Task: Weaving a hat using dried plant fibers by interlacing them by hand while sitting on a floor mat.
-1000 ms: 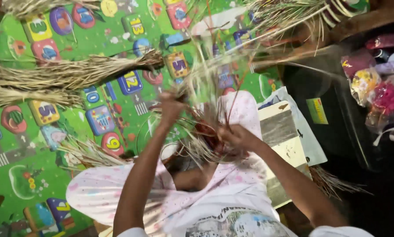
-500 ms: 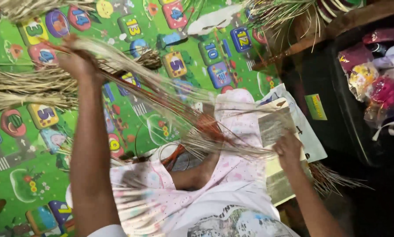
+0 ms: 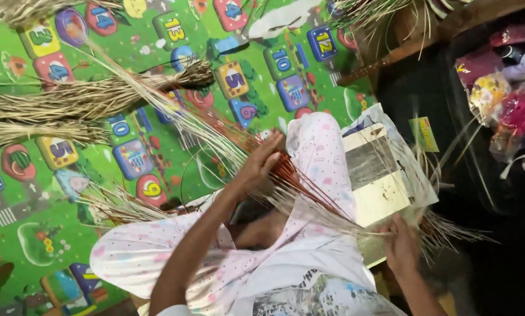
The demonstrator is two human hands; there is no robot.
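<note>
Play mat [image 3: 157, 193]: green foam, printed with coloured number tiles, covering the floor; unchanged.

Seated person's legs [image 3: 309, 175]: pale spotted trousers, crossed over the mat.

Long bundle of dried grass stalks [image 3: 216, 137]: slants from upper left across the lap to lower right. Half a second ago it was lifted high at the far end; now it lies lower and flatter over the knee, suggesting the sorting stroke has finished and the stalks are being gathered.

Loose sheaves of dried stalks [image 3: 69, 105]: on the mat at left, well apart from the hands, unmoved.

Flat card in clear wrapping [image 3: 379, 175]: beside the right knee.

Left hand [image 3: 261, 164]: has dropped from the raised end to mid-bundle; fingers spread, resting on the stalks, not closed.

Right hand [image 3: 401, 246]: curled around the butt end of the bundle.
</note>
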